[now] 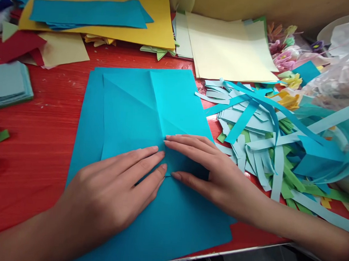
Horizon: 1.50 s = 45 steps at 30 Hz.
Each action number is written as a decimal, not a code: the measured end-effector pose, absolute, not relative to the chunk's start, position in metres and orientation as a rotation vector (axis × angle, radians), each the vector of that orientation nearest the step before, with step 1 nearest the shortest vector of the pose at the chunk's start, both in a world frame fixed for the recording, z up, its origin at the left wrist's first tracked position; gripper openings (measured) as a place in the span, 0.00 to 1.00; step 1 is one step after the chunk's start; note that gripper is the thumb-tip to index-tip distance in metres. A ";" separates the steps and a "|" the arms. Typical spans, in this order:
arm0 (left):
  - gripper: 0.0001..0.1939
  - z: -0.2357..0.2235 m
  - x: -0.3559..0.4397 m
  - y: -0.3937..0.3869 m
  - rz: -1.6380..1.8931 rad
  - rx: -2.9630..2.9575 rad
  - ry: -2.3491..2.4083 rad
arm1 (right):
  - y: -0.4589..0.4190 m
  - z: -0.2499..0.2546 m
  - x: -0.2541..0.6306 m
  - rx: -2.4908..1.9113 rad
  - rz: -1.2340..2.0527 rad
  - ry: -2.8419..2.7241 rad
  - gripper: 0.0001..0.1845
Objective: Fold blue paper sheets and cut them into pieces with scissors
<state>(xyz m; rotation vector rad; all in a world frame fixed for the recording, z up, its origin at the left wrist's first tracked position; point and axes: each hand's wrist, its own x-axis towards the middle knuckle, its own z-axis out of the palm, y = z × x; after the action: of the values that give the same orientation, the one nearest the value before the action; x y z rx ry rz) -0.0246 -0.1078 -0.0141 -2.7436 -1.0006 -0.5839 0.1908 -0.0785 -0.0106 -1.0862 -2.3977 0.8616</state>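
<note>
A blue sheet of paper (128,116) with crossing crease lines lies on top of larger blue sheets (168,228). My left hand (114,186) rests flat on its near left part, fingers stretched toward the middle. On the right side, my right hand (202,159) touches the same sheet, fingers extended and the thumb apart at the near edge. The fingertips of both hands almost meet close to the upright centre crease. Neither hand grips the paper, and parts of its near edge are hidden under the hands.
Blue, green and pale paper strips (259,139) are heaped at the right, beside plastic wrapping (343,74). Cream sheets (227,47) and a yellow sheet (100,29) bearing folded blue paper (90,13) lie at the back. A pale paper stack (7,83) sits left on the red table (50,130).
</note>
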 end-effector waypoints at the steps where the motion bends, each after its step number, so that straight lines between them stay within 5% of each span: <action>1: 0.10 -0.014 -0.024 -0.108 -0.571 -2.738 -0.993 | -0.078 -0.011 0.191 -1.086 0.863 -2.399 0.24; 39: 0.12 -0.021 -0.024 -0.124 -0.522 -2.819 -1.272 | -0.077 -0.002 0.189 -1.131 0.883 -2.459 0.24; 45: 0.24 -0.023 -0.018 -0.110 -0.496 -2.741 -1.546 | -0.077 -0.004 0.190 -1.180 0.743 -2.433 0.24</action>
<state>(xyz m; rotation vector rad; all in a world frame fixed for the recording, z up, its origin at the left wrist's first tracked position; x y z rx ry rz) -0.0183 -0.1098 -0.0226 -2.7408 -1.5460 -0.4962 0.1899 -0.0774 -0.0040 -1.1802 -2.4328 0.7429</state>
